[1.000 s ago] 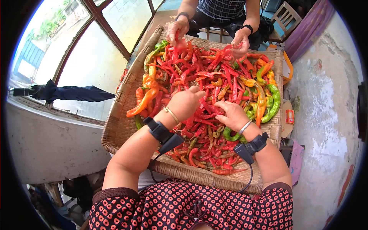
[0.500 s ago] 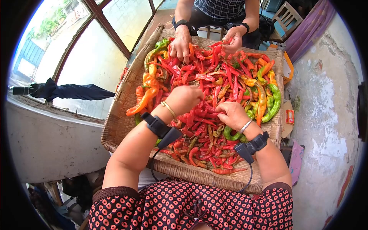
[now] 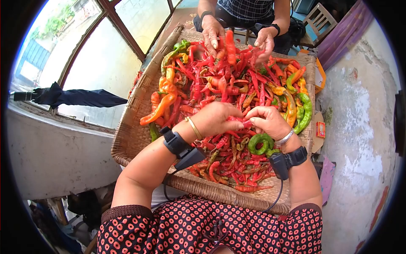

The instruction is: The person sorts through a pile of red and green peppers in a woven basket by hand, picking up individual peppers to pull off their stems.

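A large woven basket tray (image 3: 125, 135) holds a heap of chili peppers, mostly red, with orange, yellow and green ones toward the sides. Over the middle of the heap my left hand (image 3: 219, 120) and my right hand (image 3: 271, 122) almost touch. Between their fingertips is a red chili pepper (image 3: 247, 124), pinched from both sides; most of it is hidden by the fingers. A curled green pepper (image 3: 258, 144) lies just below my right hand. Smaller, shrivelled red chilies (image 3: 230, 167) lie nearer to me.
Across the tray, another person's hands (image 3: 213, 36) are over the far peppers, near an upright red pepper (image 3: 230, 47). A folded dark umbrella (image 3: 91, 98) lies along the window ledge at left. A small red box (image 3: 320, 129) and a peeling wall (image 3: 359, 139) are at right.
My left hand has moved right and slightly down, my right hand slightly up and right, and they now meet at a red chili. The other person's hands have opened and shifted.
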